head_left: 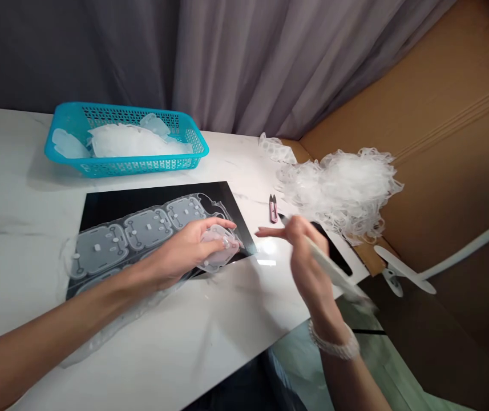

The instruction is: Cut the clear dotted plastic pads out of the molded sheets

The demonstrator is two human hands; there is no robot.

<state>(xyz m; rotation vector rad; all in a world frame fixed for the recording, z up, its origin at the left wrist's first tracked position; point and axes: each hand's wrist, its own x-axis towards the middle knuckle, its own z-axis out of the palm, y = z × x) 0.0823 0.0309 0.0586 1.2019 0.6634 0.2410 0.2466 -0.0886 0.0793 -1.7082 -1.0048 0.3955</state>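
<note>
Surface: a white, marble-veined table point(13, 188). It is backed from 10 to 1 o'clock by a grey curtain point(227, 57) and closed off from 1 to 4 o'clock by a brown cardboard panel point(441, 114). A white stand point(402, 277) sits off the table edge at 4 o'clock.

Count:
- One black mat point(111, 205) lies at table centre.
- One translucent moulded sheet point(148, 228) lies on the mat. Three panels show clearly in its far row. The nearer row is mostly hidden by the left forearm.
- One turquoise basket point(128, 165) stands at 10 o'clock of the mat, well apart from it, and holds a mound of clear pieces too heaped to count.
- One pair of pink snips point(273, 208) lies on the table just beyond the mat's 3 o'clock edge.
- One heap of white trimmings point(342, 191) lies at 2 o'clock over the table edge and cardboard, with one smaller scrap point(276, 148) beside it at its 11 o'clock.

Hands:
- The left hand point(184, 245) lies palm down on the sheet's end panel point(215, 260), at the mat's 4 o'clock corner. The thumb is on the far edge and the fingers are bent over the top. Whether it pinches or merely presses cannot be told.
- The right hand point(308, 257) is at 3 o'clock of the left, near but not touching it. It is blurred and grasps a slim white tool point(334, 271), with the forefinger extended toward the mat. Its wrist carries one white bracelet point(334, 344).
</note>
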